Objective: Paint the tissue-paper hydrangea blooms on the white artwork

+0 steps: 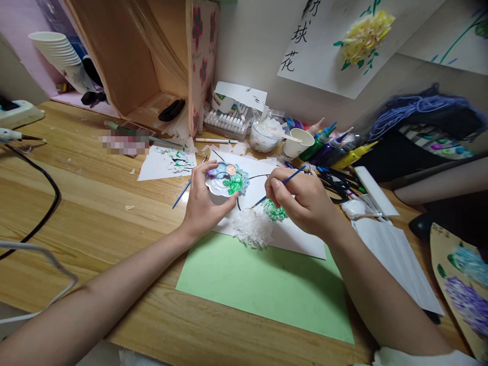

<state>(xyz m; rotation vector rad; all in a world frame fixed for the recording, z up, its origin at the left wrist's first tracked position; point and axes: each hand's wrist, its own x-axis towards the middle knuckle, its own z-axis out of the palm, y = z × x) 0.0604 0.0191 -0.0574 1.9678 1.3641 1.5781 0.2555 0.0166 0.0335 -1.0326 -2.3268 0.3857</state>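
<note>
My left hand (204,201) grips a white paint palette (221,189) by its edge, tilted above the paper. Green, blue, purple and peach paint fill its wells. Between the fingers of my right hand (299,201) is a thin blue paintbrush (292,176), its tip slanting down to the left. That tip is close to a white ruffled paper flower (252,227); whether they touch I cannot tell. A green-and-white ruffled flower (275,209) shows partly behind my right hand. Both flowers are on a white sheet (305,246) with black drawn lines, over a green sheet (267,295).
Along the wall stand a box of white-capped markers (229,119), a plastic bowl (265,133) of paper scraps, a paper cup (299,143) and several paint bottles (353,153). A paint-smeared paper (168,161) and another blue brush (181,194) lie left. A black cable (53,190) curves across the table.
</note>
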